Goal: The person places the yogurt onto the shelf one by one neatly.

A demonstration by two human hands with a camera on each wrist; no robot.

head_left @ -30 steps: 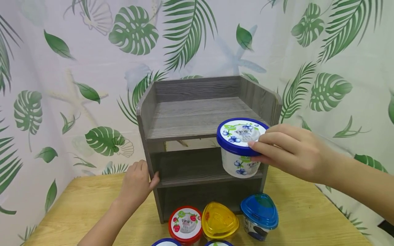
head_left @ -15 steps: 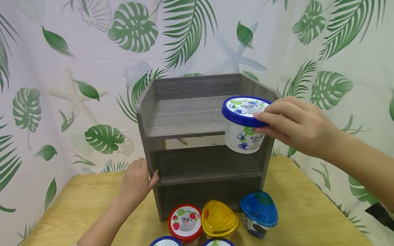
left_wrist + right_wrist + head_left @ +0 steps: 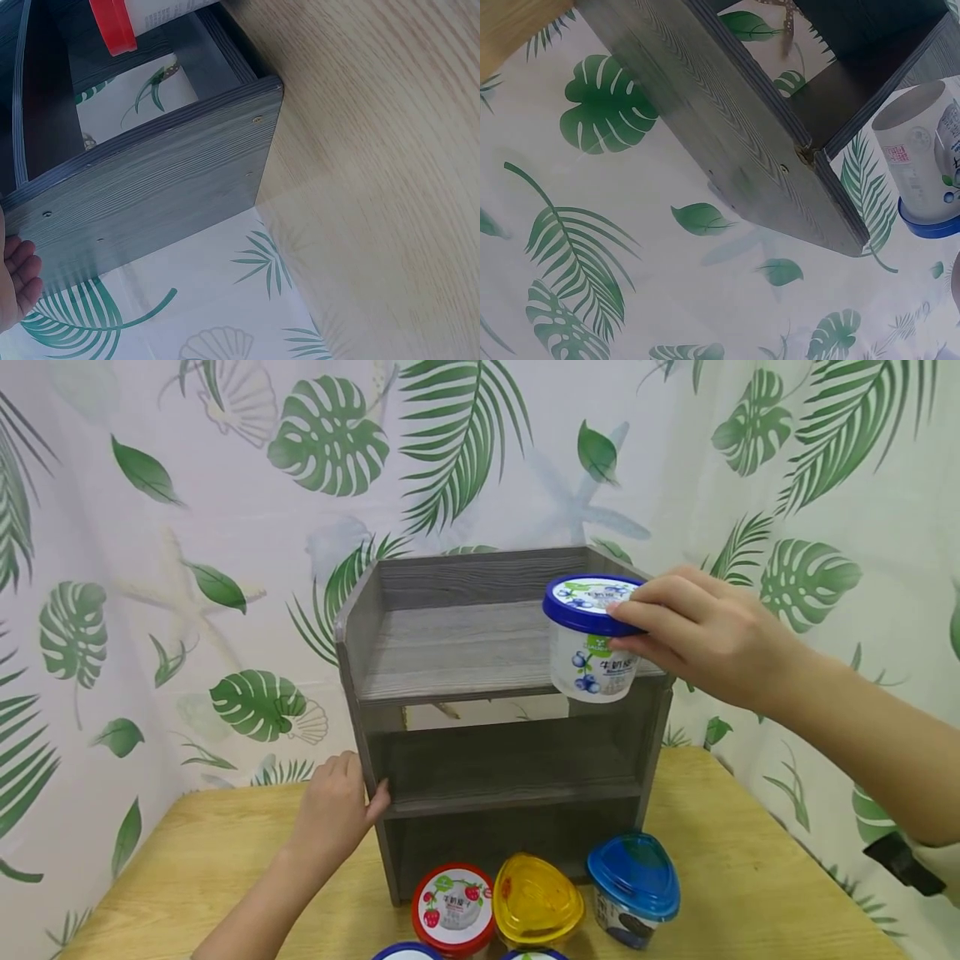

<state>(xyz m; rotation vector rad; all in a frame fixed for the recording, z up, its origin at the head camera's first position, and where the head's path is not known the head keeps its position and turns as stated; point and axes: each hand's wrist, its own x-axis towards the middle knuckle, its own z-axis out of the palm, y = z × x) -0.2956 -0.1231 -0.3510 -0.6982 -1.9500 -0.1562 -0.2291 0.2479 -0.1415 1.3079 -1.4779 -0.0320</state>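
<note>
My right hand (image 3: 708,631) pinches a white cup with a blue lid (image 3: 581,660) by its lid side. Blueberries are printed on it, and it stands upright in the air before the right part of the top shelf. The right wrist view has the same cup (image 3: 915,172) at its right edge, with hardly any of the hand. At the left, my left hand (image 3: 333,802) grips the side panel of a grey wooden shelf unit (image 3: 480,647), thumb on the front edge. Its curled fingers (image 3: 22,270) show against the panel's outer face in the left wrist view.
Before the unit, on the wooden table (image 3: 225,860), stand a red-lidded strawberry cup (image 3: 452,910), a yellow-lidded tub (image 3: 537,900) and a blue-lidded tub (image 3: 635,877). Two more blue lids (image 3: 407,952) are cut off below. A leaf-patterned cloth (image 3: 187,460) hangs behind.
My right hand has raised the blueberry cup from in front of the middle opening to the level of the top shelf. My left hand stays on the side panel.
</note>
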